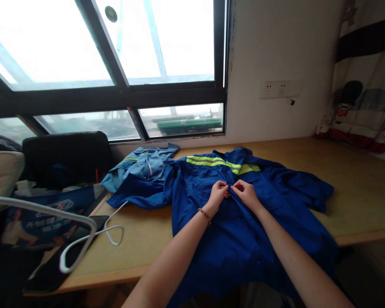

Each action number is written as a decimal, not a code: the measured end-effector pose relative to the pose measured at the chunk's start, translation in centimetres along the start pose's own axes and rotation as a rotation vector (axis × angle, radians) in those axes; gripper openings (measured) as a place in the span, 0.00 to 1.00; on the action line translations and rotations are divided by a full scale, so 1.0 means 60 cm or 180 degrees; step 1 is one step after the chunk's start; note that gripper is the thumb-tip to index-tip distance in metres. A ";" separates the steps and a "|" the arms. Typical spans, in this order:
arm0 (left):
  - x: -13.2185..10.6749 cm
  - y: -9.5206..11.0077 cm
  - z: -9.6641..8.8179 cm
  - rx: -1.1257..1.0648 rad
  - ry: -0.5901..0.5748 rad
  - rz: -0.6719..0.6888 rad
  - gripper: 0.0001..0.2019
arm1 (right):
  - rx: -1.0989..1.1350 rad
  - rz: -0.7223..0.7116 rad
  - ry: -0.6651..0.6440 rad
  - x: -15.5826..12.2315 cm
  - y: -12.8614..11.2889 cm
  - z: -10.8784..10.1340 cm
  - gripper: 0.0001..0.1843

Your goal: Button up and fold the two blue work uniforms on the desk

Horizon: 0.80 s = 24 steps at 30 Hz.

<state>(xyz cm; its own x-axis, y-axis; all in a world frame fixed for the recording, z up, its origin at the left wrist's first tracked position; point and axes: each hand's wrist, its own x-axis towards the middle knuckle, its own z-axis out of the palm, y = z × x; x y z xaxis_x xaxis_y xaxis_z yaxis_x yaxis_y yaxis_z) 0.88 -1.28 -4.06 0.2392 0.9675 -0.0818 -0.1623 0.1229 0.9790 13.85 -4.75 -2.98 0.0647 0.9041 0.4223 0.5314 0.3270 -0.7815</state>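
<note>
A dark blue work jacket [208, 239] with yellow-green and grey reflective bands lies spread front side up, its lower part hanging over the table's near edge. Its collar points away from me and its sleeves reach out to both sides. My left hand [218, 194], with a beaded bracelet at the wrist, pinches the front opening edge below the reflective band. Just beside it, my right hand [244, 193] pinches the other side of the same opening. The fingertips nearly meet. Any button between them is too small or hidden to make out.
A light blue garment [144, 164] lies crumpled at the back left of the wooden table [141, 248]. A white bent tube or cable [83, 218] crosses the left side. Beyond it stand a printed bag [45, 222] and a black chair back [67, 158]. A curtain [365, 98] hangs at right.
</note>
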 end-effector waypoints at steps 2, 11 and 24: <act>-0.001 0.002 0.000 -0.0032 0.0012 -0.0050 0.06 | -0.0026 -0.0027 0.0006 0.000 0.001 0.000 0.09; -0.004 0.002 0.004 -0.0038 0.0155 -0.0040 0.11 | -0.0098 -0.0068 -0.0012 -0.001 0.000 0.001 0.08; 0.003 -0.014 -0.006 0.0331 -0.0519 0.0504 0.15 | -0.0137 0.0455 0.0079 0.006 0.029 0.004 0.14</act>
<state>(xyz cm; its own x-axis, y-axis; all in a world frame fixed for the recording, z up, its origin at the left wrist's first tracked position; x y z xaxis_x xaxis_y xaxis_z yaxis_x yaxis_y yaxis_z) 0.70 -1.10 -4.96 0.3713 0.9234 0.0972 -0.1126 -0.0591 0.9919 14.61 -3.80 -4.28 0.1629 0.9334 0.3197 0.5511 0.1827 -0.8142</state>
